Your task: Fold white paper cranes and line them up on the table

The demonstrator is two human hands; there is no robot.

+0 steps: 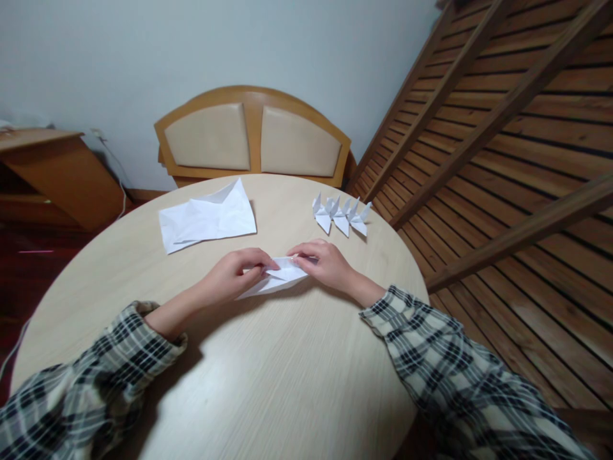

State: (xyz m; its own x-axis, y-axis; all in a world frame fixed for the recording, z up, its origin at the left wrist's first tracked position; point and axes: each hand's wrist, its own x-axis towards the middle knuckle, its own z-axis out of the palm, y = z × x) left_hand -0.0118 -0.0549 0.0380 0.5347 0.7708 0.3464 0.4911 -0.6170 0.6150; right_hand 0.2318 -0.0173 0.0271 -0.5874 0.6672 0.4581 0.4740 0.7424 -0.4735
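A partly folded white paper (280, 276) lies on the round light-wood table (268, 377) in front of me. My left hand (234, 275) rests on its left part, fingers curled and pinching a fold. Over at the paper's right end, my right hand (323, 262) pinches the edge with curled fingers. Both sleeves are plaid.
A creased white sheet (205, 218) lies at the table's far left. Several folded white paper cranes (341, 216) stand in a row at the far right. Behind the table is a wooden chair (253, 137) with tan pads. A wooden cabinet (52, 176) stands left; slatted wood panels (517, 128) lean right.
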